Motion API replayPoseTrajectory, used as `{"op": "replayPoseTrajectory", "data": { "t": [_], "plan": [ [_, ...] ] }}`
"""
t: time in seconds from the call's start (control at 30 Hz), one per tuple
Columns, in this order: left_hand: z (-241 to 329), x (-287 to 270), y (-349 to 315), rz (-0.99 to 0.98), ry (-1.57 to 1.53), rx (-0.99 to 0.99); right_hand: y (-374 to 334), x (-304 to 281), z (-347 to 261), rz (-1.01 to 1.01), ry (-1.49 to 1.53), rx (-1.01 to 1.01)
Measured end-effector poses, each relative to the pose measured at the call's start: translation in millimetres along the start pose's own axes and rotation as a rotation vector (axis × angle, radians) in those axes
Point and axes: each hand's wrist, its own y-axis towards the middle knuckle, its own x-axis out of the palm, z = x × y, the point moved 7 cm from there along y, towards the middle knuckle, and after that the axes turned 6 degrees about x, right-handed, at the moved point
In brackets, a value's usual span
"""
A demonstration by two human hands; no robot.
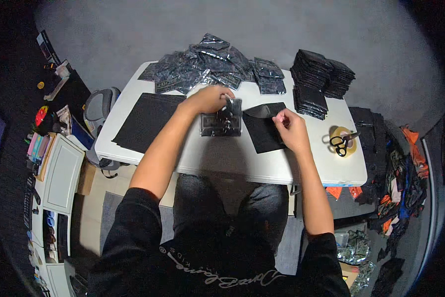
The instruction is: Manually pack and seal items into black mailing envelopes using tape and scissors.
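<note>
My left hand [213,100] is closed, its fingertips at the top edge of a dark packet [221,123] in shiny clear plastic, in front of me on the white table [212,168]. My right hand [290,129] pinches the edge of a flat black bag-like piece [264,137], whose upper side stands a little raised and shows a greyish face. To the left, partly under my left forearm, lies a stack of flat black pieces [148,121]. Beyond my hands a large heap of similar plastic-wrapped packets [197,64] covers the far side of the table.
Neat stacks of black packets [311,69] stand at the far right. Black-handled scissors [339,146] lie on a tape roll [350,143] near the right edge. A grey chair [103,106] and a white cabinet [64,171] stand left; piled coloured fabric [403,188] lies right.
</note>
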Motion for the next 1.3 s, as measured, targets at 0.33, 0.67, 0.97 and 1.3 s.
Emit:
{"op": "replayPoseTrajectory", "data": {
  "t": [0.33,0.67,0.97,1.3],
  "plan": [
    [-9,100,-36,0.184,0.541,0.022,2,10,-3,0.017,-0.088,0.018],
    [-2,107,-39,0.067,0.540,-0.157,4,13,-5,0.002,-0.093,0.024],
    [15,101,-42,0.063,0.519,-0.232,1,11,1,-0.005,-0.131,0.051],
    [-11,104,-43,0.240,0.705,-0.067,6,14,-8,-0.004,-0.129,0.019]
  ]
}}
